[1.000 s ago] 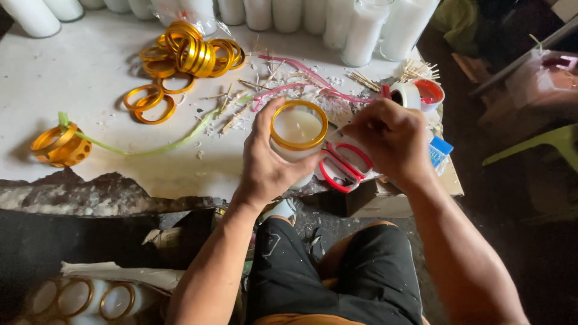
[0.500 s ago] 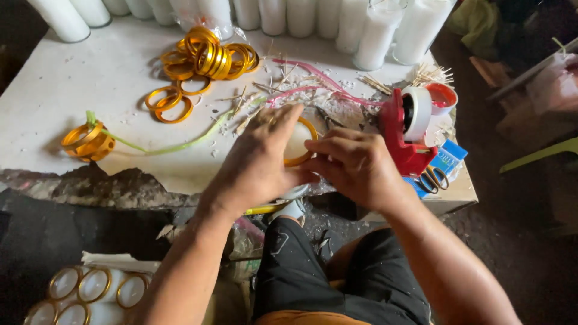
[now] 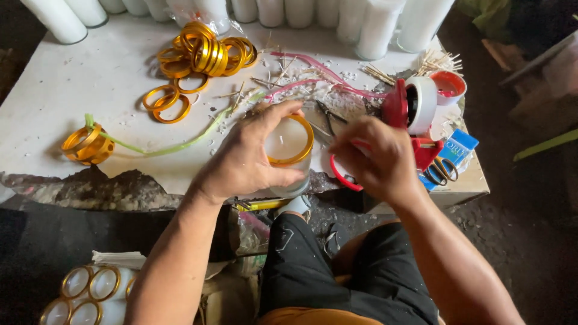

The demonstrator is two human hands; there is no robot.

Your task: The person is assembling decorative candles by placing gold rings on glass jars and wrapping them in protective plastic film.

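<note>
- left hand (image 3: 244, 159) wraps snugly around the clear glass candle jar with the gold ring (image 3: 290, 150), above the white counter (image 3: 54, 102) edge — keep it level
- right hand (image 3: 376, 159) curls beside it, near the red tape dispenser (image 3: 409, 111) — can't tell what it pinches

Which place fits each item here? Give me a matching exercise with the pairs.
Items:
1. glass candle with gold rim
2. scissors
3. pile of gold rings
4. tape dispenser

Places:
A. far side of the table, left of centre
B. in the left hand
C. right table edge, on a blue packet
D. beyond the right hand

Pairs: 1-B, 2-C, 3-A, 4-D
</note>
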